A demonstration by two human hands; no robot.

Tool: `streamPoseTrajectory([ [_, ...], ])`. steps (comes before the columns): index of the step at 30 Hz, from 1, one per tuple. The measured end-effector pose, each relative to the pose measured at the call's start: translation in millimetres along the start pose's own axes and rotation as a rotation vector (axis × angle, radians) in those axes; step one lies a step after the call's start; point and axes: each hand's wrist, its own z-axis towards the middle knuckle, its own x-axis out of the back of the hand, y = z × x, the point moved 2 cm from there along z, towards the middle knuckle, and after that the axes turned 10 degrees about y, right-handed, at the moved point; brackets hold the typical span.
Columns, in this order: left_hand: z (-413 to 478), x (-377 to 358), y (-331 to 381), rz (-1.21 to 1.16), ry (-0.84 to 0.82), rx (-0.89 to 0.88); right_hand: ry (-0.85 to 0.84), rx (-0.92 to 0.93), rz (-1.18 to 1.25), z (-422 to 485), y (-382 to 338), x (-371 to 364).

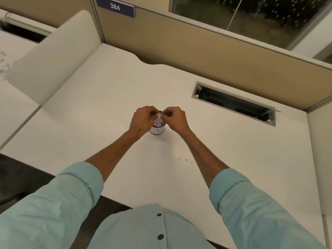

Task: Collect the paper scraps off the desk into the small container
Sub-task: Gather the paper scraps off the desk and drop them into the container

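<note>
In the head view, the small container [157, 130], a dark cylinder with a pale label, stood on the white desk [100, 108] directly ahead of the person; both hands met above its mouth. The left hand [143, 119] and the right hand [177, 120] each had their fingers curled inward, pinching between them a crumpled wad of paper scraps [159, 116] that sat just over the rim; more white paper showed inside the container below it. Whether the wad already touched that paper could not be told.

The step in hand looked like feeding the wad in; doing it well would mean keeping the pinch centred over the opening, lowering the paper past the rim before loosening the fingers, and pressing lightly so the light container did not tip or slide; one hand might steady its wall.

A few faint specks [186, 160] lay nearer the person, to the right; too small to say whether they were scraps or marks, but worth checking afterwards. A cable slot [233, 105] lay open behind the right hand; loose bits should be kept away from it.
</note>
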Motion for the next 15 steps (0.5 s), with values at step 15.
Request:
streamPoseTrajectory([
  [15, -16, 2, 2, -0.038, 0.139, -0.156, 0.200, -0.016, 0.077, -3, 14, 9],
])
